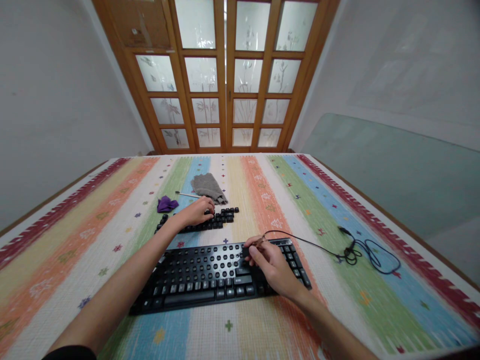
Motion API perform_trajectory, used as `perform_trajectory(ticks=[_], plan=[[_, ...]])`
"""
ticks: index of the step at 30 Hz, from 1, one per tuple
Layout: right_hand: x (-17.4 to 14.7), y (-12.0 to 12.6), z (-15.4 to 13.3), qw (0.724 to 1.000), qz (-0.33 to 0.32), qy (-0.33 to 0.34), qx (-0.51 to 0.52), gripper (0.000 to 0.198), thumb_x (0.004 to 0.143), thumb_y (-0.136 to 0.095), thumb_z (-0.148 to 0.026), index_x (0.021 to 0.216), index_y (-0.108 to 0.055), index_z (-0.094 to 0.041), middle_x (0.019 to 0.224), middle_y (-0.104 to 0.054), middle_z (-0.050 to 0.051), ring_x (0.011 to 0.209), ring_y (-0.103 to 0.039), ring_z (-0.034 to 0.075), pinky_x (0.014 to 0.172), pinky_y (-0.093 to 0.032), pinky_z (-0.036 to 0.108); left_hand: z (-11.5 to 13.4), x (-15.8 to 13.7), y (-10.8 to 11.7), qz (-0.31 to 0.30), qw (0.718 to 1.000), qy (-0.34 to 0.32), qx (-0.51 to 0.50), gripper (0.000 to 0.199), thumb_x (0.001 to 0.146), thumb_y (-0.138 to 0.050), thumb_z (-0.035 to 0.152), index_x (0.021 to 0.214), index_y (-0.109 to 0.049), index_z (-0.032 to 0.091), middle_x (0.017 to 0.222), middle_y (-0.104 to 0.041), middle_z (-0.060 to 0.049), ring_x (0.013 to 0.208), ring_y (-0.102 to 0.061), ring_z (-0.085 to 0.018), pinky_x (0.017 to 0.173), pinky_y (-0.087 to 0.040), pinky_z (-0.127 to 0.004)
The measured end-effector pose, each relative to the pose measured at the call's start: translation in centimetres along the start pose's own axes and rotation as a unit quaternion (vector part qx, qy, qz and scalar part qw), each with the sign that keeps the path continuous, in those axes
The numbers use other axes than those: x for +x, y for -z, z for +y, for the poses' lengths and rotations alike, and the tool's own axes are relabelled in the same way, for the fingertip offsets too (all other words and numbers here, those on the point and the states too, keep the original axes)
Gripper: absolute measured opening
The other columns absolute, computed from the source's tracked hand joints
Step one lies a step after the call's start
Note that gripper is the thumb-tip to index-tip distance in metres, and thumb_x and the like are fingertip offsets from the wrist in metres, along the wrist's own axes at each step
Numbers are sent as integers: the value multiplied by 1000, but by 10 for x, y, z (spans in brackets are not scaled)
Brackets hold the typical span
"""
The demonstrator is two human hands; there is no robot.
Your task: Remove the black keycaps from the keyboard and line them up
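A black keyboard lies across the near part of the table; many upper positions show bare key posts, while the bottom rows and right end carry keycaps. My right hand is over its right part, thumb and fingers pinched together around what looks like a small black keycap. Behind the keyboard, loose black keycaps are laid out in rows. Reaching over the left arm's side, my left hand has its curled fingertips down among these keycaps; whatever they grip is hidden.
A grey cloth, a thin brush-like stick and a crumpled purple cloth lie beyond the keycaps. The keyboard's black cable is coiled at the right. A striped cloth covers the table.
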State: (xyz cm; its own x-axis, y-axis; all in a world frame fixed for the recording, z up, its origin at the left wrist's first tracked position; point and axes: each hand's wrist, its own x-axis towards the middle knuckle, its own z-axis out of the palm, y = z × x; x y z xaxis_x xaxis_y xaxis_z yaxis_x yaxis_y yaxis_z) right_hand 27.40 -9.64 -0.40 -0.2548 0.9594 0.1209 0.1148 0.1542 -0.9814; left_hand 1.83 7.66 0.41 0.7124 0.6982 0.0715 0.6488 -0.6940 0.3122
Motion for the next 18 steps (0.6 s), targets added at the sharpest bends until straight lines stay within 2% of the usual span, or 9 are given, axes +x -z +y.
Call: perform_trajectory(ticks=[18], plan=[[0,0,0,1000,0,1,3,34,95,-49,-49,97,-59,-17,80,-60,3,67,-59,15,66,-50,29,-6,0,-3,11,1000,-12,0,13,82,-56,23,80,-67,18,100,-64,-8,99,-57,-22,93,-45,-36]])
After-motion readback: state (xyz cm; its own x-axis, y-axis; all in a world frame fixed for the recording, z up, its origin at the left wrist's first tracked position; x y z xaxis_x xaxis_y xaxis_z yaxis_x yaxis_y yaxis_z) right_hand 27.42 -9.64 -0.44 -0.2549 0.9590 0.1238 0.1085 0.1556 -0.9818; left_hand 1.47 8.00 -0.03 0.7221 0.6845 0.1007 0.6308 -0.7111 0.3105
